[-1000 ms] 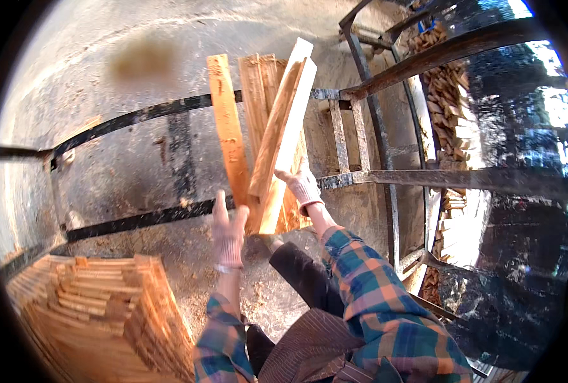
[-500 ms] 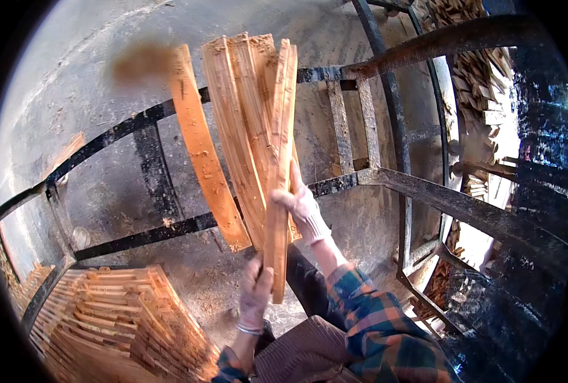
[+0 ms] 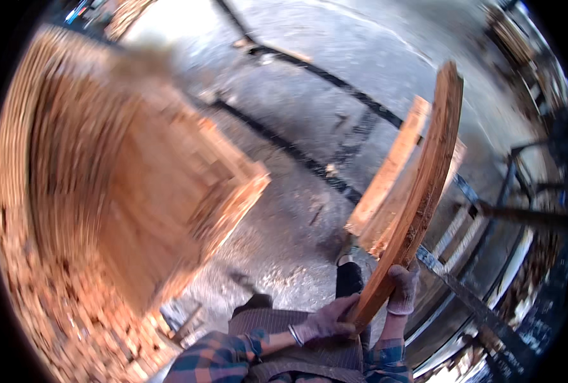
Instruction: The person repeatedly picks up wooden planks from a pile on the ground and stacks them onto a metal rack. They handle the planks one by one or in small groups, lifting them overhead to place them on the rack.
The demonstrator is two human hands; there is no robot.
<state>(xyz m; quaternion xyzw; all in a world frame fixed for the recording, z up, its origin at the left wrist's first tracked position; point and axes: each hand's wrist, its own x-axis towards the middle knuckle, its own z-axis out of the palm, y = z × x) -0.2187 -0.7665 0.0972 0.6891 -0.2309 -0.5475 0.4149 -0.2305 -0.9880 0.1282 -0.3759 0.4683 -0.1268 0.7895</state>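
A long, thick strip of reddish-brown wood (image 3: 422, 191) slants up and to the right in front of me. My right hand (image 3: 404, 288), in a pale knit glove, is closed round its lower part from the right. At the strip's near end, my left hand (image 3: 324, 321), gloved too, grips from the left with its fingertips partly hidden. Behind the held strip, a lighter plank (image 3: 392, 167) and other boards, mostly covered by it, rest across a black metal frame (image 3: 312, 165).
A large stack of wooden strips (image 3: 162, 185), blurred, fills the left side. Metal rails (image 3: 481, 306) run along the right, with more wood beyond them. Sawdust and chips litter the grey concrete floor (image 3: 284, 236). Another wood pile (image 3: 510, 38) stands at the far right.
My view has swung to the left, bringing the big stack further into sight. The held strip has come away from the boards on the frame, still in both hands.
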